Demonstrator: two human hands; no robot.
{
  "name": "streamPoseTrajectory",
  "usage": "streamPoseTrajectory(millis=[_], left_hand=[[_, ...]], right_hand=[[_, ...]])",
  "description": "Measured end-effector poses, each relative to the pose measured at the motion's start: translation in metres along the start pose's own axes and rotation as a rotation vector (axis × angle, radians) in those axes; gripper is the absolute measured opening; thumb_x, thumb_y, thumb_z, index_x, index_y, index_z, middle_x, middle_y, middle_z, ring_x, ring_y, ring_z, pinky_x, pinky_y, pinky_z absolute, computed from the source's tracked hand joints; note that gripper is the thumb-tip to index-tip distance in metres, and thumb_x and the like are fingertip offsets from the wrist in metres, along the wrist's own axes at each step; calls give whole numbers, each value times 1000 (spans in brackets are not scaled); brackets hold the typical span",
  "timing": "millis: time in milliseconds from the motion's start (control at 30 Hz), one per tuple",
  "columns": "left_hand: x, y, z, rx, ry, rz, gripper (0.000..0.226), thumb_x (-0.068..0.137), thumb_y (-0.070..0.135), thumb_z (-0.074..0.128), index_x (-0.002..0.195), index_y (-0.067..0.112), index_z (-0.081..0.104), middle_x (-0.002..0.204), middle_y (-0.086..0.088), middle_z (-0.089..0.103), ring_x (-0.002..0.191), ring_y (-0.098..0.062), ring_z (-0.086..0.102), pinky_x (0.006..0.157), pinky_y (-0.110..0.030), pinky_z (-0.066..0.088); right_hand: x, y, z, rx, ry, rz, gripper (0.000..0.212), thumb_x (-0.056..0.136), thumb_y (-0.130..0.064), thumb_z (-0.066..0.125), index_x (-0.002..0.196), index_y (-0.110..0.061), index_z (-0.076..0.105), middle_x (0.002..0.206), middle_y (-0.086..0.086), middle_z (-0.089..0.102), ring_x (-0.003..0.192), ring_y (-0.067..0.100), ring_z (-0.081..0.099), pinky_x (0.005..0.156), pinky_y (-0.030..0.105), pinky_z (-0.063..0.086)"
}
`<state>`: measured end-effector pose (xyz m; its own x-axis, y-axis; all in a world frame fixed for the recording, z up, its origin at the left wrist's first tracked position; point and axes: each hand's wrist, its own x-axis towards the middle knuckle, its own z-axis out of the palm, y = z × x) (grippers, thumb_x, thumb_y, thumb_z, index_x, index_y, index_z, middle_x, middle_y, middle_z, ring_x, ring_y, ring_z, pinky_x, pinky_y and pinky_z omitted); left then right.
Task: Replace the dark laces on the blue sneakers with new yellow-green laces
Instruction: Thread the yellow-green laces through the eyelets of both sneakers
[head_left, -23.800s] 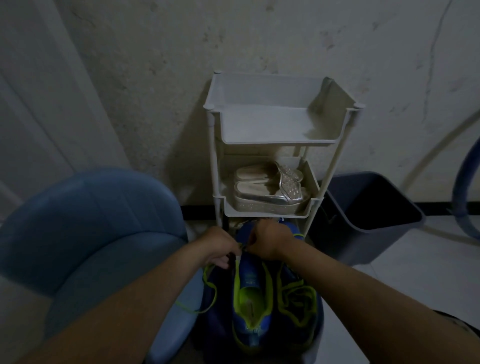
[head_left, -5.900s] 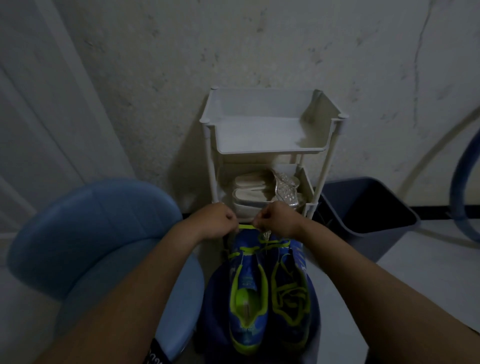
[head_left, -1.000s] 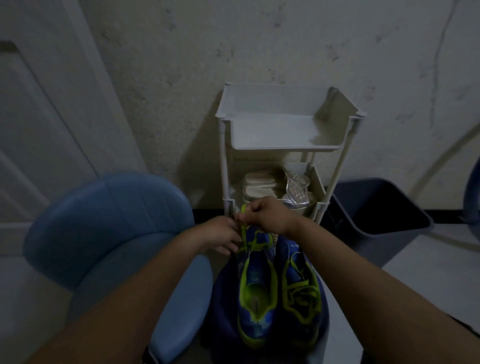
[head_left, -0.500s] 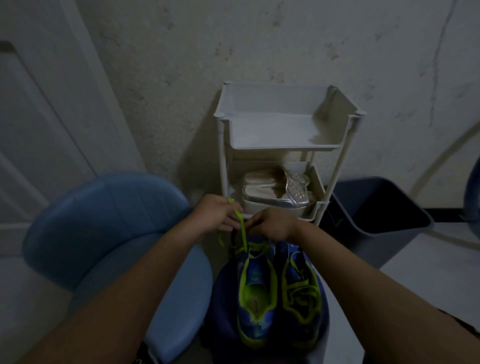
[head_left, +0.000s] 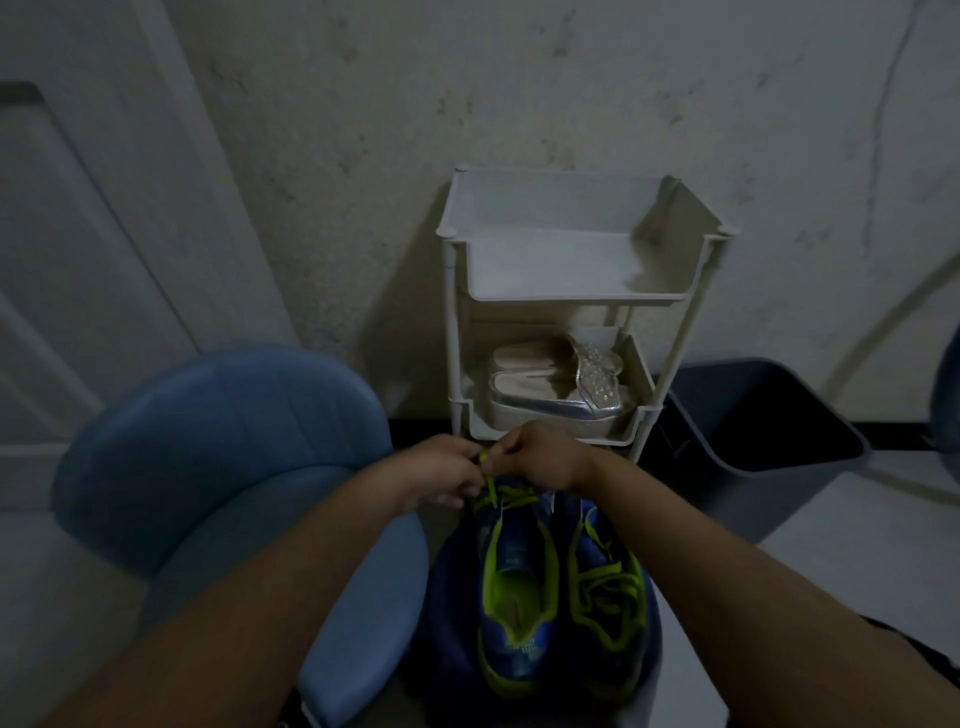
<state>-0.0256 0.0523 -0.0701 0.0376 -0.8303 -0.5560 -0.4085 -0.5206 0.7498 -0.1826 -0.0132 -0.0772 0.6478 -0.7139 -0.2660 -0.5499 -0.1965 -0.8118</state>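
Since the yellow-green lace (head_left: 489, 482) looks light, limp and slippery, its tip is the place to hold. The grip of the left hand (head_left: 441, 475) pinches it there, over the end of the blue sneaker (head_left: 514, 597) nearest the shoe rack (head_left: 455, 312). Whether the right hand (head_left: 543, 460) has a grip on it, I cannot tell.

A white shelf rack (head_left: 587, 270) against the wall holds silver sandals (head_left: 558, 400), with a blue chair (head_left: 218, 447) left and a dark bin (head_left: 769, 421) right.
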Motion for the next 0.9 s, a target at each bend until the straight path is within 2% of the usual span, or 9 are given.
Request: streamPoseTrajectory(millis=[167,300,400,467,567,667,733,800,900], left_hand=[[12,2,6,-453,-25,-50,36,84,11,62,120,10,65,118,-12,66,103,-23,64,76,-30,55],[14,2,6,-497,72,9,25,89,20,66,110,7,68,104,-11,69,95,-20,65,88,-32,53],[14,1,2,-624,201,0,16,97,15,53,103,4,64,97,-10,68,85,-19,64,77,-30,52],[12,0,-2,-753,206,-26,16,102,11,43,101,4,58,86,-10,64,77,-20,62,73,-34,53],[11,-9,-5,-785,273,-101,19,102,4,36,90,6,51,69,-7,48,61,-16,47,69,-35,54],[11,-22,-15,-576,366,-155,28,98,-1,33,73,8,43,64,-7,42,55,-15,39,52,-29,43],[14,-34,-24,-180,471,-152,26,95,0,40,73,10,48,76,-11,53,59,-18,49,56,-29,46],[14,-45,-30,173,558,-114,16,95,4,47,106,1,58,109,-20,61,92,-29,63,76,-32,48],[17,-56,-29,510,433,-120,48,96,7,49,143,3,37,140,-19,48,125,-33,50,101,-34,40]], right_hand=[[1,7,-2,15,62,-15,11,89,-21,72,78,-22,73,66,-2,62,55,3,51,51,12,42],[6,10,0,37,10,-22,10,89,-22,71,91,-15,78,77,3,71,69,10,59,66,26,50],[8,9,2,-175,-25,-38,19,91,-18,66,106,-18,77,91,-8,74,78,1,63,75,18,50],[9,11,6,-362,-65,-45,25,93,-17,60,113,-21,75,115,-4,71,102,8,64,92,22,47],[13,17,17,-544,-147,-57,29,96,-19,56,120,-23,71,129,-3,64,118,17,57,97,24,40],[18,18,24,-625,-131,-65,28,97,-23,54,119,-28,71,132,-3,62,120,20,57,98,28,43],[23,18,28,-669,-108,-56,27,97,-27,54,119,-29,70,133,-2,60,118,21,56,95,30,45],[29,19,37,-760,-84,-40,30,96,-32,54,123,-23,68,130,4,61,116,25,58,93,34,48],[39,21,52,-891,-84,-5,34,95,-28,58,125,-13,64,126,13,61,114,29,59,87,32,48]])
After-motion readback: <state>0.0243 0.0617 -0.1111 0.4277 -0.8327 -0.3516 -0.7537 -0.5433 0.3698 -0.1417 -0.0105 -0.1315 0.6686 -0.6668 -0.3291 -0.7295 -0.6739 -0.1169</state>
